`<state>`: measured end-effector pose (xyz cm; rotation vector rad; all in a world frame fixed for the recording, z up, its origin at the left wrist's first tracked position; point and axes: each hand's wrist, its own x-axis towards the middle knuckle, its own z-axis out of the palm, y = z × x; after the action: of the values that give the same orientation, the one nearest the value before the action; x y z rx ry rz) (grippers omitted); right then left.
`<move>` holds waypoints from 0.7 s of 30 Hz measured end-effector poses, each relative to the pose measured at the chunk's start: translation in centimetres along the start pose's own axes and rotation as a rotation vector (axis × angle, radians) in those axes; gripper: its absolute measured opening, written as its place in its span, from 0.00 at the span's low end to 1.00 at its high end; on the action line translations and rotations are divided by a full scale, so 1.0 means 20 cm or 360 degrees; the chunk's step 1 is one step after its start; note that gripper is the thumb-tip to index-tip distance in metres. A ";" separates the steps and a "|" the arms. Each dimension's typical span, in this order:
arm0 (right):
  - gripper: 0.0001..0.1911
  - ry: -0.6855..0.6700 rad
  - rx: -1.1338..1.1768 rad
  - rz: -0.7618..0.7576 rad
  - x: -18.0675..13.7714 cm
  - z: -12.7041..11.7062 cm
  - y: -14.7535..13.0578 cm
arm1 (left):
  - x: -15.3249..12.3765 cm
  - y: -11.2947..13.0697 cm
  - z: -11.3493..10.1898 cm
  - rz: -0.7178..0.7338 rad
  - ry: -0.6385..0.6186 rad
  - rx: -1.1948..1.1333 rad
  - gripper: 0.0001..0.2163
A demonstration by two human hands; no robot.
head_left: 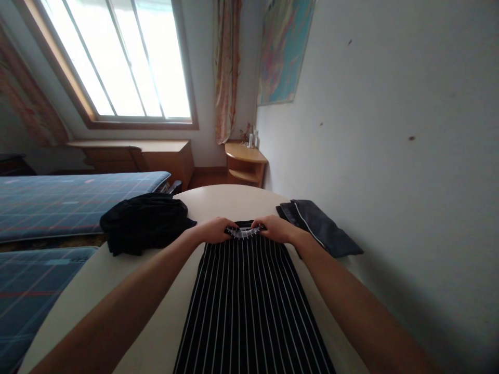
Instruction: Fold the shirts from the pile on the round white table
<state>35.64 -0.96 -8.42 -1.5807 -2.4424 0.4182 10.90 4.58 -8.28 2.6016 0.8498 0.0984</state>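
A black garment with thin white stripes (249, 301) lies lengthwise on the round white table (237, 195), running from its middle toward me. Its exact kind is unclear. My left hand (216, 230) is closed on the left side of the far edge, thumb and fingers pinching the cloth. On the right side of that same edge, my right hand (275, 229) pinches it too. Between the hands the edge is slightly turned over, and a pale inner side shows. The garment's near end runs out of view at the bottom.
Left on the table sits a crumpled black cloth (144, 223). Folded dark grey cloth (323, 226) lies at the right, close to the white wall (409, 208). Plaid blue mattresses (78, 202) border the table's left. Beyond stand a small corner shelf (245, 152) and a wooden desk (163, 146).
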 end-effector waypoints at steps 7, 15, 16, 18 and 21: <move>0.13 0.0078 -0.0062 0.0083 -0.04 0.02 0.01 | -0.02 -0.02 0.00 0.0203 0.0150 -0.0113 0.23; 0.13 0.0188 -0.0058 0.0003 -0.11 0.03 -0.02 | -0.08 0.00 0.01 0.0245 -0.0032 -0.0190 0.29; 0.13 0.0205 -0.0052 -0.0036 -0.12 0.03 -0.03 | -0.09 0.01 0.00 0.0220 -0.0006 -0.0142 0.28; 0.13 0.0243 -0.0027 -0.0105 -0.14 0.03 -0.03 | -0.11 0.02 -0.01 0.0190 0.0053 -0.0049 0.28; 0.15 0.0269 0.0015 -0.0157 -0.18 0.03 -0.03 | -0.14 0.05 -0.02 0.0245 0.0102 -0.0002 0.26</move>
<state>36.31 -4.52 -8.85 -1.4222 -2.3737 0.2680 9.03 2.31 -7.40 2.6725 0.6689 0.2265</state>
